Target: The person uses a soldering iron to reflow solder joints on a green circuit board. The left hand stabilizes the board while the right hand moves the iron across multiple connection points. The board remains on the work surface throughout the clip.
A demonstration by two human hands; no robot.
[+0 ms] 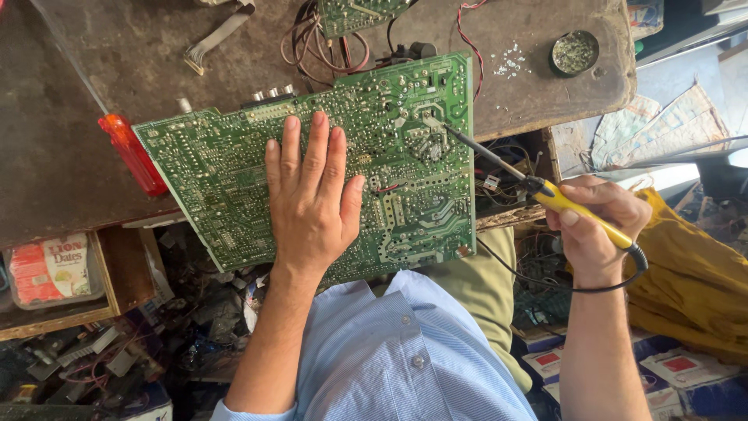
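Note:
A large green circuit board (234,171) lies solder side up on the edge of a worn brown workbench (117,70), partly overhanging it. My left hand (312,195) rests flat on the board's middle, fingers together and stretched out. My right hand (596,222) grips a soldering iron with a yellow handle (573,206). Its dark metal tip (450,131) touches the board near the upper right corner. A black cord runs from the handle's end around my wrist.
A red tool handle (132,152) lies at the board's left edge. Wires and a smaller green board (354,15) sit at the back. A round tin (574,52) stands at the bench's right. An open drawer (70,273) and cluttered parts lie below left; yellow cloth (693,273) at right.

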